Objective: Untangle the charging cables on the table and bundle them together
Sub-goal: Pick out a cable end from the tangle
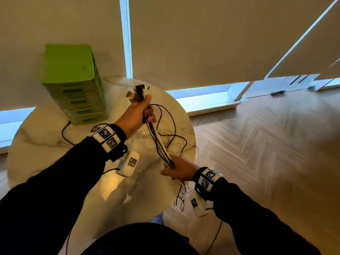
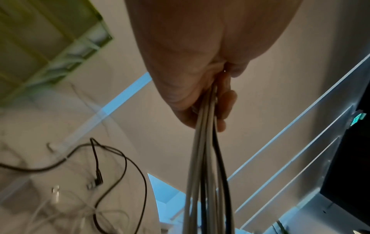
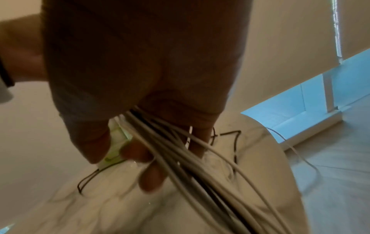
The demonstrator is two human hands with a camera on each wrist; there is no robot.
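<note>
A bundle of white and black charging cables (image 1: 160, 142) runs taut between my two hands above the round marble table (image 1: 55, 137). My left hand (image 1: 147, 111) grips the bundle just below the gathered plugs (image 1: 138, 92), which stick up out of the fist. In the left wrist view the cables (image 2: 206, 174) stream down out of that hand (image 2: 200, 95). Lower, near the table's right edge, my right hand (image 1: 176, 169) holds the same bundle, its fingers (image 3: 152, 177) curled round the strands (image 3: 190, 166). Loose tails (image 1: 182, 196) hang below it past the edge.
A tall green box (image 1: 77, 85) stands at the back left of the table. Slack black and white cable loops (image 1: 173, 137) lie on the marble under the bundle, also visible in the left wrist view as loops (image 2: 120, 166). Wooden floor (image 1: 266, 153) lies to the right.
</note>
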